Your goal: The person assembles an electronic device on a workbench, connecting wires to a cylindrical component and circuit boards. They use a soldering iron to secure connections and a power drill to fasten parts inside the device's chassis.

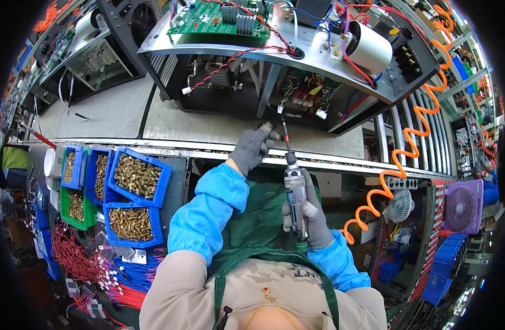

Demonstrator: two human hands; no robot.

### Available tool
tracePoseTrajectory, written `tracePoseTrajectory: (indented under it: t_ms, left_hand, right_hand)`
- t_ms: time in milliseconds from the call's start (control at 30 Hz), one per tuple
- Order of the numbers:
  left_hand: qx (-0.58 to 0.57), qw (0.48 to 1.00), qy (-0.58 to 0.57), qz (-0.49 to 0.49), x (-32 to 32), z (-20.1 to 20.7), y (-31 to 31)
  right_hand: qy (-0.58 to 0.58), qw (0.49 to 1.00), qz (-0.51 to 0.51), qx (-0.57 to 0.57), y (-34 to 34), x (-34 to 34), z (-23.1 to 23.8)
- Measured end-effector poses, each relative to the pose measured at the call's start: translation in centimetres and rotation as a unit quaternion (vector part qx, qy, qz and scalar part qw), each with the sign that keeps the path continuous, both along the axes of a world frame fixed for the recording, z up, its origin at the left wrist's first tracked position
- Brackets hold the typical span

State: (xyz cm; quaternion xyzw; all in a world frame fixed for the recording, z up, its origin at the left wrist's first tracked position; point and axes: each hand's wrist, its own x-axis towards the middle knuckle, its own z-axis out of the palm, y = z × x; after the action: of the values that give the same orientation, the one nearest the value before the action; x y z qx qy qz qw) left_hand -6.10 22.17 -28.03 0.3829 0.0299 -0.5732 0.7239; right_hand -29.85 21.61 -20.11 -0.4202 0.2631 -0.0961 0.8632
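1. Right hand [316,214]: gloved, wrapped around the body of a power screwdriver [295,184] — bit directed forward, away from the wearer.
2. Left hand [251,147]: gloved, ahead and left of that grip, near the bit; fingertips gathered (whether they hold a small part cannot be told).
3. Metal chassis [310,38]: ahead of both hands.
4. Blue bin [136,242] containing brass-coloured screws [131,223]: well left of the screwdriver grip.

Bright, clear centre (dark, warped rim).
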Motion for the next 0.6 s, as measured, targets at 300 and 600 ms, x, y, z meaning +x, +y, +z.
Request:
tracePoseTrajectory:
  t_ms: [300, 600]
  left_hand:
    - [-0.139, 0.983, 0.082, 0.085, 1.4, -0.2, 1.3]
    - [-0.001, 0.993, 0.070, 0.093, 1.7, 1.2, 1.1]
  right_hand:
    - [0.037, 0.998, 0.045, -0.023, 0.1, 0.0, 0.3]
    - [0.046, 0.997, 0.053, -0.026, -0.2, 0.4, 0.4]
